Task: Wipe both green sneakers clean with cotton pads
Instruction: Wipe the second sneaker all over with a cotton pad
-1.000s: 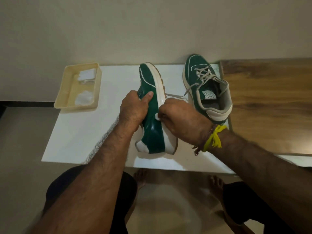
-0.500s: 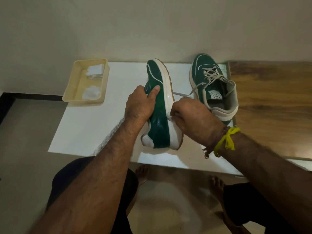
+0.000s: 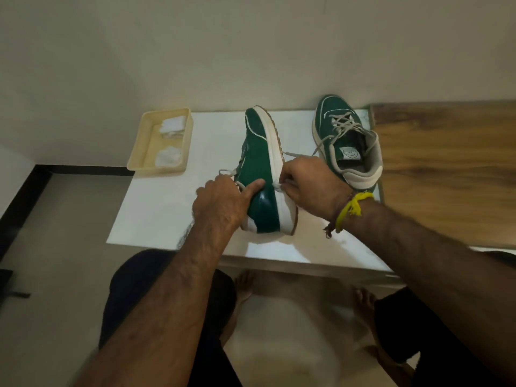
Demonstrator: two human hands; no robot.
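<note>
Head view: two green sneakers are seen on the white table [image 3: 156, 208]. One sneaker [image 3: 262, 174], tipped on its side near the front edge, is gripped by the left hand [image 3: 223, 205], thumb laid on the upper; a cotton pad [image 3: 279, 186] is pinched against its white sole by the right hand [image 3: 312, 188]. The second sneaker [image 3: 346, 141] stands upright at the table's right edge. Bare tabletop is left between the tipped sneaker and a beige tray [image 3: 139, 152], overhanging the left edge, where two white wads [image 3: 169, 157] are held.

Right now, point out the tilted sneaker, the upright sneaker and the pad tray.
tilted sneaker [image 3: 258, 152], head view, on its green side panel.
upright sneaker [image 3: 333, 108], head view, on the green toe cap.
pad tray [image 3: 139, 146], head view, on its left wall.
</note>
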